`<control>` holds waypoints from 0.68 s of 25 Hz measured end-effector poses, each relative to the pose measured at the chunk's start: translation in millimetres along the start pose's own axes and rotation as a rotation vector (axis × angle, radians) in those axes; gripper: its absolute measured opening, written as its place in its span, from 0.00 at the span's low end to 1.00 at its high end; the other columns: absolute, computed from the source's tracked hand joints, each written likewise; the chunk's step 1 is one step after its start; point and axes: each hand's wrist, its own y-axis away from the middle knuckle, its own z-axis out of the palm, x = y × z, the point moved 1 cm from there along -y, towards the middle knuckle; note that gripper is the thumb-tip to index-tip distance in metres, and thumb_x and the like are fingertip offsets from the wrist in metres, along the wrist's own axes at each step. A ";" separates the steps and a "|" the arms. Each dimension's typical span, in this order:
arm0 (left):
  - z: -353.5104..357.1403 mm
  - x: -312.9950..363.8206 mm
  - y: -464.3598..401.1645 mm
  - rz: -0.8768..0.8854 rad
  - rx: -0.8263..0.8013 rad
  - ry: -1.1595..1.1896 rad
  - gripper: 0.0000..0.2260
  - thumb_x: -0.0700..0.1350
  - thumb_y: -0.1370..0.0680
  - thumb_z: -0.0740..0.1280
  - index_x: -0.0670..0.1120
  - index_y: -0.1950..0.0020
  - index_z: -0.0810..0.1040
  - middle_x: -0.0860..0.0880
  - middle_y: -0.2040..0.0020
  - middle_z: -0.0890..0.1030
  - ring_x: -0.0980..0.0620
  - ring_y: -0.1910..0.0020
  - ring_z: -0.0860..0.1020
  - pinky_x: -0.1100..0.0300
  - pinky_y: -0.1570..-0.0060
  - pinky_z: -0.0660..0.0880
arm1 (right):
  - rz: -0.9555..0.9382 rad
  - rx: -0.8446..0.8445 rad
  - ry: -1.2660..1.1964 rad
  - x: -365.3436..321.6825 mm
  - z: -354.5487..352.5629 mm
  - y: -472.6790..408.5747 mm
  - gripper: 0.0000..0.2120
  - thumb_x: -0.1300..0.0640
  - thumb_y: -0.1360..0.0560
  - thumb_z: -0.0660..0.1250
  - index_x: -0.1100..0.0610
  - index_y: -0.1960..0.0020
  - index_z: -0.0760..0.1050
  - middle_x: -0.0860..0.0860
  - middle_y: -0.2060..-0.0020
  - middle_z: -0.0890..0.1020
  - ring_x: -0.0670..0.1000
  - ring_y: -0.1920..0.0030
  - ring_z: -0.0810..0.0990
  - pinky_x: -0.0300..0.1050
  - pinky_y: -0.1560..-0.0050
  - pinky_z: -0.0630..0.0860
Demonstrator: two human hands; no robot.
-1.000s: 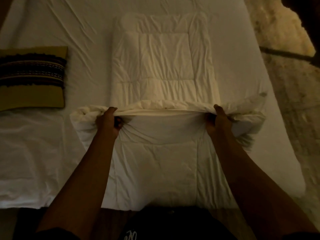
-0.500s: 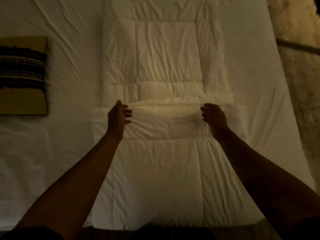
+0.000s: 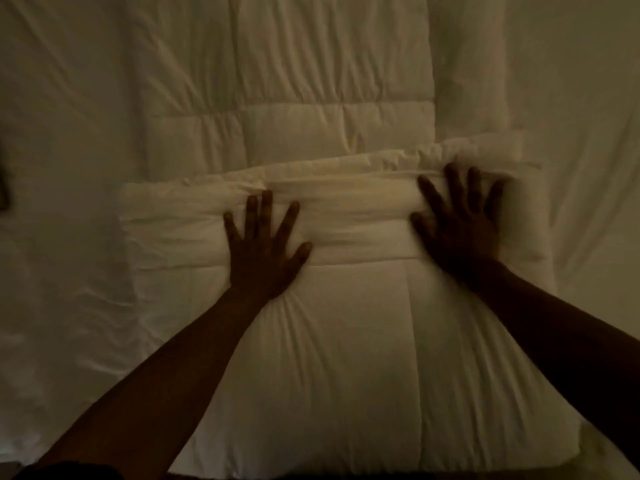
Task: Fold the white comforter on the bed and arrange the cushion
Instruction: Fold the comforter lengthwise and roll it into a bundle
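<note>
The bed sheet [image 3: 69,168] fills the picture edge to edge, wrinkled and dimly lit; the rug and floor that showed at the right half a second ago are out of view, since the camera now looks from closer in and lower. On the sheet lies the white comforter [image 3: 346,358], quilted in panels, running from the near edge up past the top of the picture. Its near part is doubled over, and the folded edge [image 3: 346,178] crosses the middle as a puffy ridge, sitting higher on the right than on the left. A second ago that edge was bunched and gripped in both fists.

The patterned cushion, plain to see on the left before, is now only a dark sliver [image 3: 4,188] at the left border, well apart from the comforter.

The left hand [image 3: 263,251] lies flat with its fingers spread wide, palm down on the folded layer just below the ridge, holding nothing; half a second ago it hovered loosely curled. The right hand [image 3: 460,223], slightly blurred, is likewise splayed and pressed flat, its fingertips [image 3: 450,171] reaching the ridge.
</note>
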 end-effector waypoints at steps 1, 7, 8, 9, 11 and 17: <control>8.0 -2.0 -3.9 -0.002 0.018 -0.002 0.34 0.69 0.22 0.48 0.58 0.20 0.46 0.43 0.19 0.45 0.41 0.20 0.44 0.30 0.29 0.47 | -0.018 0.022 -0.006 -3.3 8.7 -5.8 0.31 0.33 0.21 0.48 0.39 0.21 0.44 0.51 0.20 0.44 0.60 0.21 0.41 0.70 0.26 0.43; 74.7 -7.5 -33.5 0.090 0.177 0.059 0.34 0.65 0.22 0.56 0.53 0.19 0.53 0.37 0.20 0.50 0.36 0.21 0.47 0.28 0.30 0.46 | -0.066 0.181 -0.105 -6.2 90.7 -31.1 0.31 0.38 0.20 0.53 0.46 0.20 0.52 0.57 0.20 0.48 0.64 0.21 0.43 0.69 0.26 0.43; 85.7 -6.8 -36.3 0.109 0.216 0.075 0.34 0.64 0.23 0.56 0.52 0.20 0.54 0.36 0.20 0.52 0.35 0.21 0.48 0.27 0.30 0.46 | -0.082 0.222 -0.136 -5.7 100.5 -34.8 0.32 0.39 0.21 0.55 0.48 0.20 0.54 0.58 0.20 0.50 0.65 0.21 0.44 0.69 0.25 0.43; 94.4 -7.1 -39.7 0.127 0.248 0.084 0.34 0.64 0.23 0.55 0.52 0.20 0.54 0.35 0.21 0.53 0.34 0.22 0.49 0.27 0.30 0.46 | -0.100 0.268 -0.165 -5.6 107.7 -38.8 0.32 0.40 0.21 0.56 0.49 0.21 0.55 0.59 0.21 0.51 0.66 0.22 0.45 0.69 0.25 0.42; 106.0 -8.4 -48.2 0.147 0.283 0.104 0.33 0.65 0.23 0.54 0.52 0.21 0.55 0.33 0.22 0.55 0.33 0.22 0.50 0.27 0.30 0.45 | -0.129 0.329 -0.201 -3.9 118.4 -47.1 0.32 0.42 0.22 0.58 0.50 0.21 0.57 0.61 0.22 0.54 0.67 0.22 0.48 0.70 0.26 0.42; 103.4 -8.8 -51.0 0.133 0.272 0.097 0.33 0.65 0.22 0.53 0.51 0.20 0.55 0.35 0.21 0.54 0.34 0.22 0.50 0.27 0.30 0.46 | -0.095 0.331 -0.194 -6.8 112.6 -49.4 0.31 0.41 0.21 0.57 0.49 0.21 0.56 0.59 0.21 0.54 0.65 0.22 0.48 0.69 0.25 0.44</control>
